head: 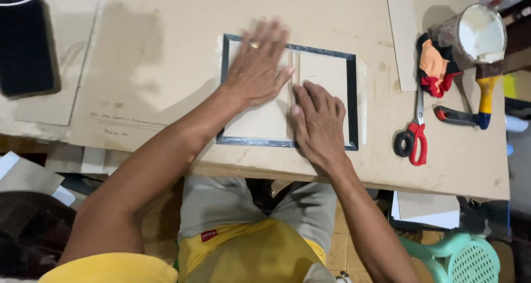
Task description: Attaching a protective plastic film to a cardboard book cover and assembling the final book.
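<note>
A flat rectangular piece with a dark border [352,95] and two tan board panels lies on the brown worktable [177,50]. My left hand [258,67] presses flat on the left panel, fingers spread, a ring on one finger. My right hand [319,122] lies palm down across the seam between the panels, near the front dark edge. Neither hand grips anything.
Red-handled scissors [414,133] lie right of the piece. Beside them are a utility knife [453,116], a yellow-handled brush [487,92], a white pot of glue [480,33] and a red and orange rag [434,67]. A black pad [25,48] sits far left. A green stool [459,258] stands below right.
</note>
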